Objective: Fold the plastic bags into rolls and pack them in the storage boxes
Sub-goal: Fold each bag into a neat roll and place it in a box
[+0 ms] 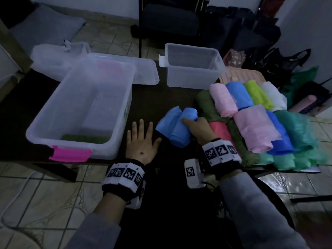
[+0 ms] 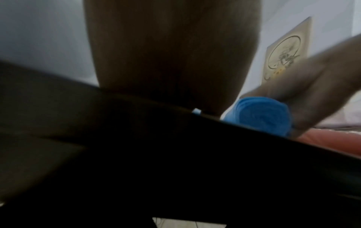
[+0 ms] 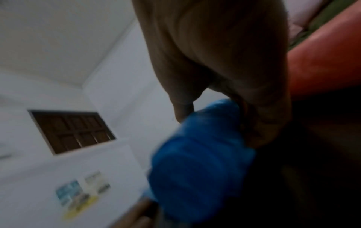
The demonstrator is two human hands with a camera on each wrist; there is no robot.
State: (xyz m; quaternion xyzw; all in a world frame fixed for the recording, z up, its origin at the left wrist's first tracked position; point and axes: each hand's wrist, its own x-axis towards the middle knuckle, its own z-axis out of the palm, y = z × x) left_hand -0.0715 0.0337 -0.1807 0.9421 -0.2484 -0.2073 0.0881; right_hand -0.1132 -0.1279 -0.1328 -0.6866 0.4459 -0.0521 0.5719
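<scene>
A light blue rolled plastic bag (image 1: 177,128) lies on the dark table (image 1: 150,97) near its front edge, and my right hand (image 1: 197,128) grips its right side, forefinger stretched over the roll. The same blue roll (image 3: 199,162) fills the right wrist view, blurred, and its end (image 2: 263,114) shows in the left wrist view. My left hand (image 1: 142,139) lies flat on the table just left of the roll, fingers spread, holding nothing. A big clear storage box (image 1: 80,112) with a pink latch stands to the left, a dark green roll (image 1: 84,139) inside. A smaller clear box (image 1: 192,65) stands behind.
Several rolled bags in pink, blue, green, white, teal and red (image 1: 258,115) lie in rows on the table's right part. A clear lid (image 1: 143,69) and a crumpled clear bag (image 1: 52,58) sit behind the big box. Dark chairs and bags stand beyond the table.
</scene>
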